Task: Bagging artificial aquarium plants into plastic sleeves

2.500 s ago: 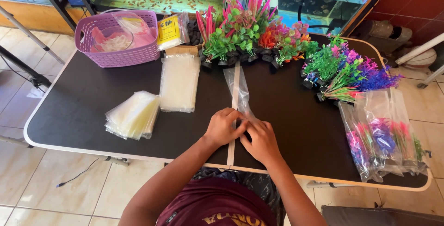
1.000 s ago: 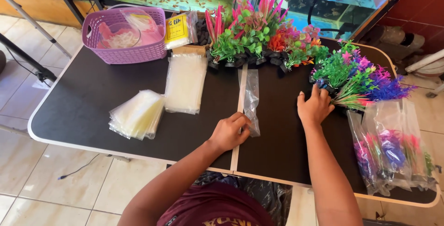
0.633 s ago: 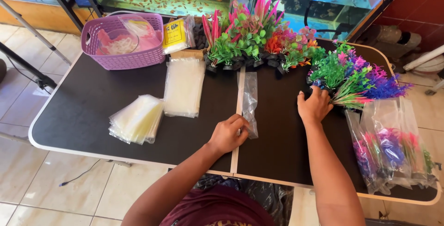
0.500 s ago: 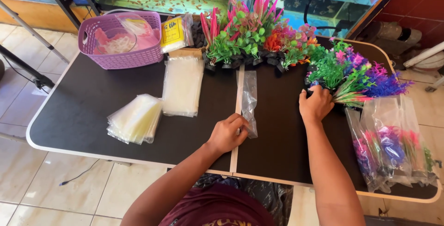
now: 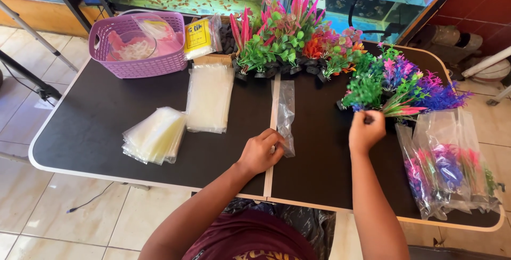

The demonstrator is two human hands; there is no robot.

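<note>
— So, how far along does it look?

— Early, I'd judge. A few bagged plants (image 5: 452, 169) lie finished at the right end of the black counter (image 5: 90, 127), but a long row of loose plastic plants (image 5: 293, 42) stands unbagged along the back, with another green, pink and purple cluster (image 5: 396, 84) just beside the right hand (image 5: 366, 131). Empty bags are plentiful: a flat stack (image 5: 209, 97) near the middle and a fanned pile (image 5: 154, 142) nearer the front left.

— And the hands?

— The left hand (image 5: 262, 151) pins the near end of one clear bag (image 5: 286, 116), which lies on the counter's centre seam; its fingers are curled down on the plastic. The right hand's fingers are clenched around the base of one plant in that colourful cluster, pinching the stem.

— Different from a moment ago?

— Yes. Half a second back the right hand lay flatter at the cluster's edge; now it is closed on a stem. A couple of seconds earlier both hands were together at the bag. The bag itself hasn't shifted, nor the purple basket (image 5: 136, 44) at the far left corner.
</note>
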